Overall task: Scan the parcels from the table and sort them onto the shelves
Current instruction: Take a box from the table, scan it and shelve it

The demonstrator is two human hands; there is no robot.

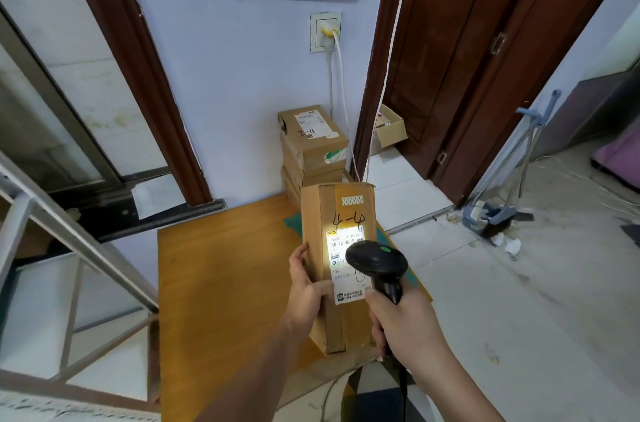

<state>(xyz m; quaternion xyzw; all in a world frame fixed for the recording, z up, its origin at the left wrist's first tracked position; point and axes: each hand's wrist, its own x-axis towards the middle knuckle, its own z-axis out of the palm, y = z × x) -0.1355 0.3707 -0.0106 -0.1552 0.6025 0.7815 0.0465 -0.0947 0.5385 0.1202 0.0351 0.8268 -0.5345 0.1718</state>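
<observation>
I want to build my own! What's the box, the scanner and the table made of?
The box looks like brown cardboard, matte and creased, sealed with tape. The scanner seems to be black plastic, smooth and slightly shiny. The table looks like orange-brown wood or a wood-look board; its grain shows.

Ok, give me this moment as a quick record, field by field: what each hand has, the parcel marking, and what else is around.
left hand: holds parcel upright over the table
right hand: grips barcode scanner, aimed at the label
parcel: brown carton, handwritten "4-4", label lit
table: wooden top
stacked boxes: against wall, top one marked "2-4"
shelf frame: at the left
</observation>
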